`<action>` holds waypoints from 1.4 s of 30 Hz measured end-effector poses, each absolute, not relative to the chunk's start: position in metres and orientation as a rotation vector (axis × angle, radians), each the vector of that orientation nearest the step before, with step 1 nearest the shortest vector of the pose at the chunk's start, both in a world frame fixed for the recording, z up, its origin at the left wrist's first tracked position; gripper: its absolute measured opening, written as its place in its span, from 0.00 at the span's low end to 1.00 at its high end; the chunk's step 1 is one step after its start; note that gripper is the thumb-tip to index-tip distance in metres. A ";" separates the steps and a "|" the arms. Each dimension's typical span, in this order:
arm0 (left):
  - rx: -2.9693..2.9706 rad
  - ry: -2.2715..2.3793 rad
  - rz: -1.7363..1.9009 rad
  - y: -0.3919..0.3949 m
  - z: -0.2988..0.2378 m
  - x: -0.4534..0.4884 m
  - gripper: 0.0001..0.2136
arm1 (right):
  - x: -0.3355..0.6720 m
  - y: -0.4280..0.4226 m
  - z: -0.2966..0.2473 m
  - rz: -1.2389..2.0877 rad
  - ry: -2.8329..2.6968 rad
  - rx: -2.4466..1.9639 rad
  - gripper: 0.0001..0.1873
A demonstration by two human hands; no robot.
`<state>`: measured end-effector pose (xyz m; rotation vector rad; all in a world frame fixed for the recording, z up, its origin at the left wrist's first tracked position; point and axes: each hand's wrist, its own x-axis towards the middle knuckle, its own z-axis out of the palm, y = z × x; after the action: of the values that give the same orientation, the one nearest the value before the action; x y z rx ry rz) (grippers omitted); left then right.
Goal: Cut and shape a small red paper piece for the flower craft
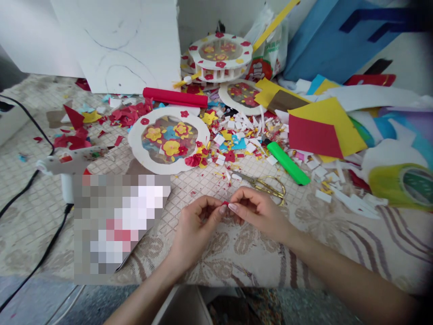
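Both hands meet over the patterned tablecloth [237, 253], just on the near side of the gold scissors [267, 184]. The left hand [196, 228] and right hand [259, 210] each pinch, between thumb and fingertips, one small red paper scrap [226, 203], mostly hidden by the fingers. Beyond the scissors to the left lies the flower-decorated white paper ring [169, 140]; just right of the scissors, a green marker [292, 163]; far left of them, a white glue gun [72, 162].
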<state>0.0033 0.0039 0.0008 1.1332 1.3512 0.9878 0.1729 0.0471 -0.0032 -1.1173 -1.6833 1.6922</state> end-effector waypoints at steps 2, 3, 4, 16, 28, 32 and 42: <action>1.132 1.343 0.983 0.004 0.001 0.003 0.07 | 0.173 0.047 -0.003 1.702 -1.681 -1.114 0.10; 1.133 1.339 0.979 0.004 0.001 0.003 0.07 | 0.173 0.047 -0.003 1.703 -1.681 -1.112 0.09; 1.132 1.334 0.974 0.004 0.001 0.003 0.07 | 0.173 0.048 -0.003 1.703 -1.681 -1.111 0.09; 1.145 1.346 0.978 0.004 0.001 0.003 0.07 | 0.173 0.048 -0.003 1.704 -1.713 -1.114 0.09; 1.133 1.346 0.957 0.004 0.001 0.003 0.07 | 0.173 0.048 -0.004 1.706 -1.707 -1.094 0.10; 1.124 1.352 0.946 0.005 0.001 0.003 0.07 | 0.173 0.047 -0.004 1.704 -1.705 -1.098 0.10; 1.090 1.335 0.952 0.004 0.002 0.003 0.08 | 0.171 0.047 -0.004 1.679 -1.710 -1.110 0.11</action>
<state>0.0028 0.0042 0.0015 1.0896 1.3348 0.9524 0.1709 0.0468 -0.0040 -1.1101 -1.7097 1.6786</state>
